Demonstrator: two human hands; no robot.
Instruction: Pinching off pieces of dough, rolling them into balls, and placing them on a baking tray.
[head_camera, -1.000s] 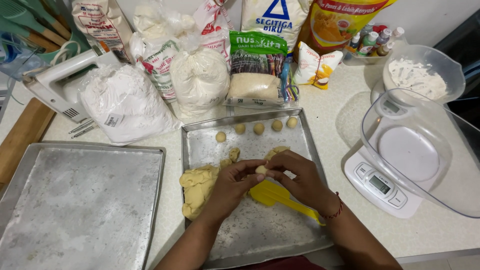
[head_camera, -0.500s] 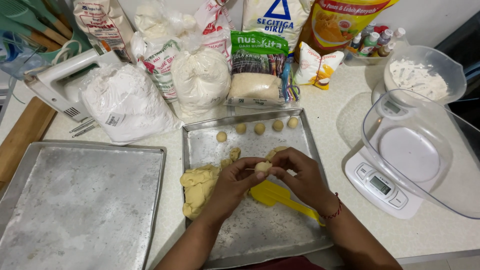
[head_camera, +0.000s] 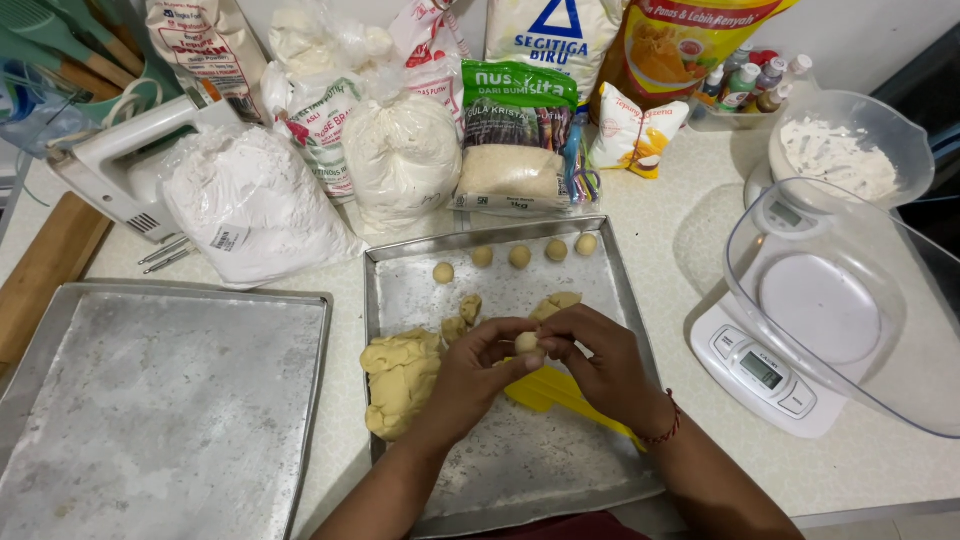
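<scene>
The left hand (head_camera: 470, 372) and right hand (head_camera: 598, 362) are pinching a small round ball of pale dough (head_camera: 527, 342) between their fingertips, over the shiny metal baking tray (head_camera: 520, 470) on the bench (a soft yellow dough lump (head_camera: 400, 378) is lying just beside them).

Matt, floury metal tray (head_camera: 420, 270); smooth soft dough ball (head_camera: 526, 342).

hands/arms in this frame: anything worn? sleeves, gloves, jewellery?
Both forearms are bare: no sleeves reach into view and no gloves. The left hand shows no ring, watch or band. The right hand has a thin red cord bracelet at the wrist, apparently with small beads or knots. No rings are visible on either hand. Nails look short and unpainted, though they are small in the head view.
</scene>
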